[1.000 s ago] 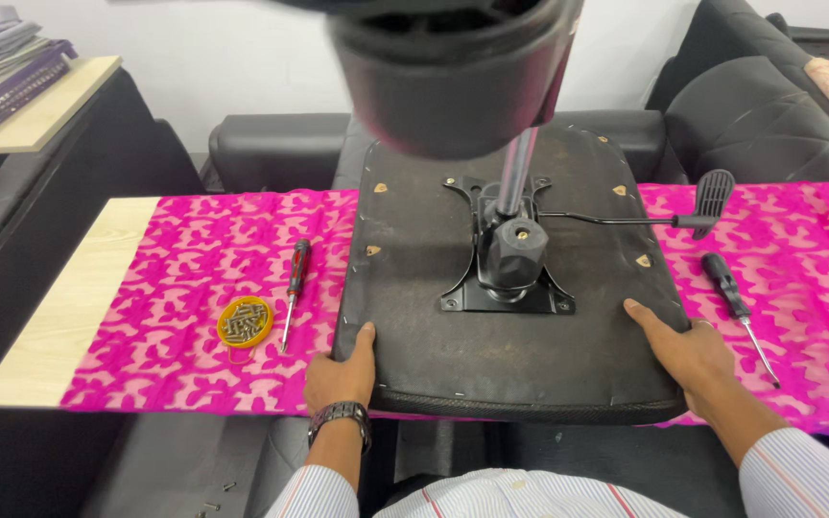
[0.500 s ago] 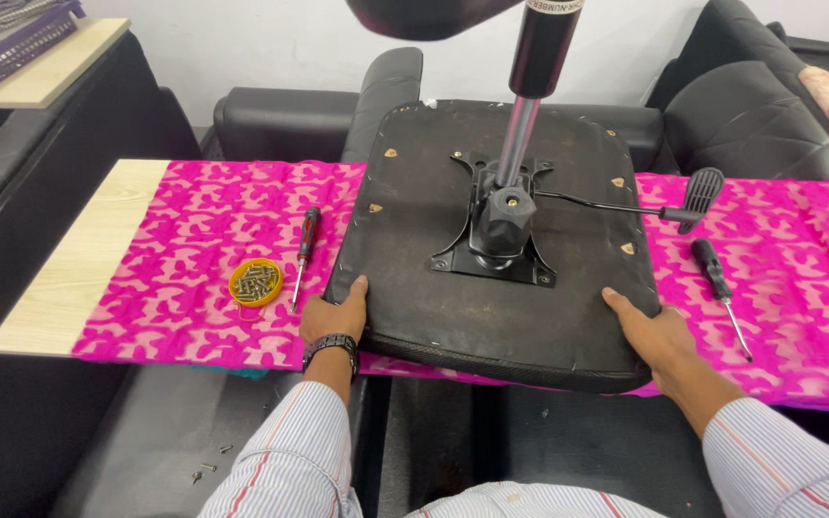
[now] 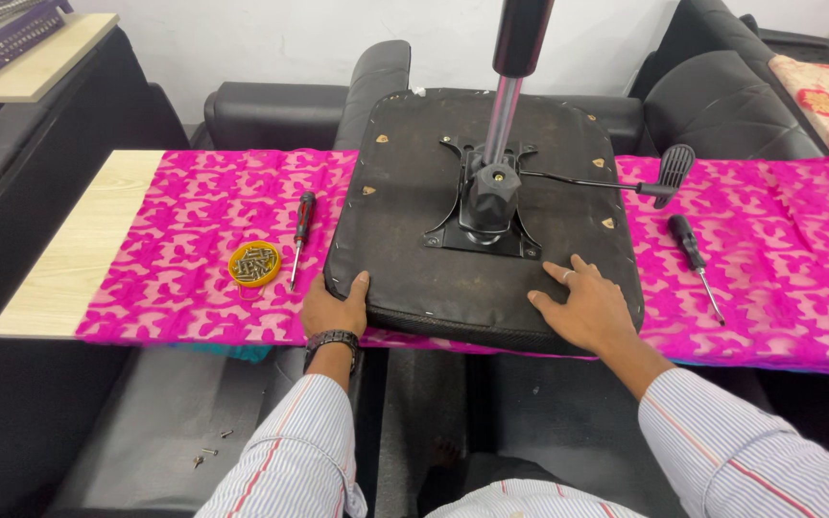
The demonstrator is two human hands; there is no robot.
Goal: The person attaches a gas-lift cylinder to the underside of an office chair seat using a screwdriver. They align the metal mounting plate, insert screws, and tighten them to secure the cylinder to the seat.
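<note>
An upturned black chair seat (image 3: 414, 201) lies on a pink patterned cloth (image 3: 184, 221), its metal mechanism (image 3: 485, 206) and gas cylinder (image 3: 509, 86) pointing up. My left hand (image 3: 331, 309) grips the seat's near left edge, thumb on top. Resting flat on the seat's near right part is my right hand (image 3: 582, 305), fingers spread. A lever with a black paddle (image 3: 672, 171) sticks out to the right.
A screwdriver (image 3: 302, 221) and a small yellow cup of screws (image 3: 254, 264) lie left of the seat. Another screwdriver (image 3: 691, 247) lies at the right. The cloth covers a wooden board (image 3: 79, 249). Black sofas surround it. Loose screws (image 3: 205, 455) lie below.
My right hand has moved from the seat's right edge onto its underside. The view has shifted so the seat sits more to the centre-right.
</note>
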